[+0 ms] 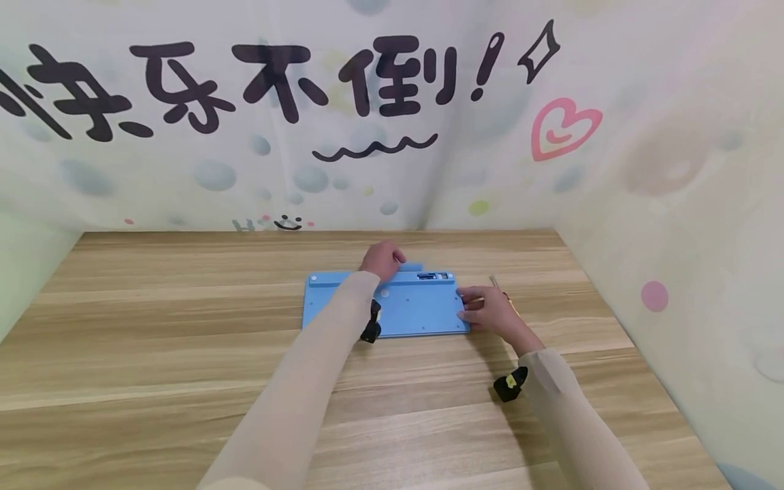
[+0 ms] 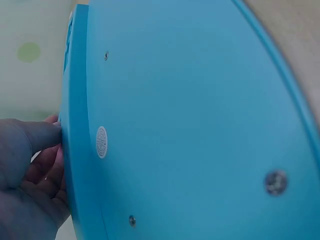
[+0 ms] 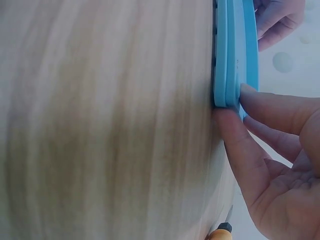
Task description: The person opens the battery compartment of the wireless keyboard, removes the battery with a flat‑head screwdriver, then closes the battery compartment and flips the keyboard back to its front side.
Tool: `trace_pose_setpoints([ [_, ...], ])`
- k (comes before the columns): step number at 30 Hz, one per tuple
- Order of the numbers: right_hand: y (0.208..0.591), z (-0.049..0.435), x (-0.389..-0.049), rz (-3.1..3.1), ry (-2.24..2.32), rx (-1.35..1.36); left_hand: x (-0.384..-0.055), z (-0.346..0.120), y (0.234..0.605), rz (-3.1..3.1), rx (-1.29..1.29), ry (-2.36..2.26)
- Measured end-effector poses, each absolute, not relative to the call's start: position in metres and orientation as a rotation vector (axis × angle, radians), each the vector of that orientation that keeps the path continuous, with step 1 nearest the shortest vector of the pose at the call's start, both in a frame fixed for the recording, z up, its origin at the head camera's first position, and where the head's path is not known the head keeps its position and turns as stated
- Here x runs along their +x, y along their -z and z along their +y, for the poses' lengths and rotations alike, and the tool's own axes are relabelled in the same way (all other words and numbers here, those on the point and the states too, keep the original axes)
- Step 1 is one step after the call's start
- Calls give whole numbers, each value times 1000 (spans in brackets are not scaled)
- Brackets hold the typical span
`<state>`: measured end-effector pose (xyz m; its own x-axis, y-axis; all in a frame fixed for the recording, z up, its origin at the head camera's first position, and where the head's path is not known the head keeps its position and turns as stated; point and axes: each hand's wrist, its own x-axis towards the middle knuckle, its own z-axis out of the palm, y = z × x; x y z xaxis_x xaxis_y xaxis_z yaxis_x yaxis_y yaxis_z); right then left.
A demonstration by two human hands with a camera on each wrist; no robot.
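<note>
A light blue keyboard (image 1: 422,309) lies on the wooden table with its screwed underside up. Near its back right corner a small compartment (image 1: 431,276) is uncovered, with dark contents too small to make out. My left hand (image 1: 382,260) grips the raised back edge, thumb against it and fingers curled behind, as the left wrist view shows. A narrow blue strip (image 1: 412,267) juts out behind that edge beside the hand; whether it is a separate piece I cannot tell. At the right end, my right hand (image 3: 280,160) pinches the keyboard's edge between thumb and fingers.
To the right of my right hand lies a screwdriver with an orange handle (image 3: 221,234), partly hidden in the head view. The wooden table (image 1: 153,354) ends at a printed back wall (image 1: 367,197) and at side walls.
</note>
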<state>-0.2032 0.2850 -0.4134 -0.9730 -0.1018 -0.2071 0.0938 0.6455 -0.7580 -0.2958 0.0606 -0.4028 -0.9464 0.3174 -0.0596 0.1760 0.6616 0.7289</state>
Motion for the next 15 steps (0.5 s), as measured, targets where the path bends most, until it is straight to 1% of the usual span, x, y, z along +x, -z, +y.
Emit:
trace_pose_setpoints([
  [10, 413, 285, -203, 2615, 1256, -7, -301, 56, 411, 2712, 344, -1177],
  [15, 415, 286, -203, 2613, 1261, -1, -299, 53, 407, 2726, 307, -1157],
])
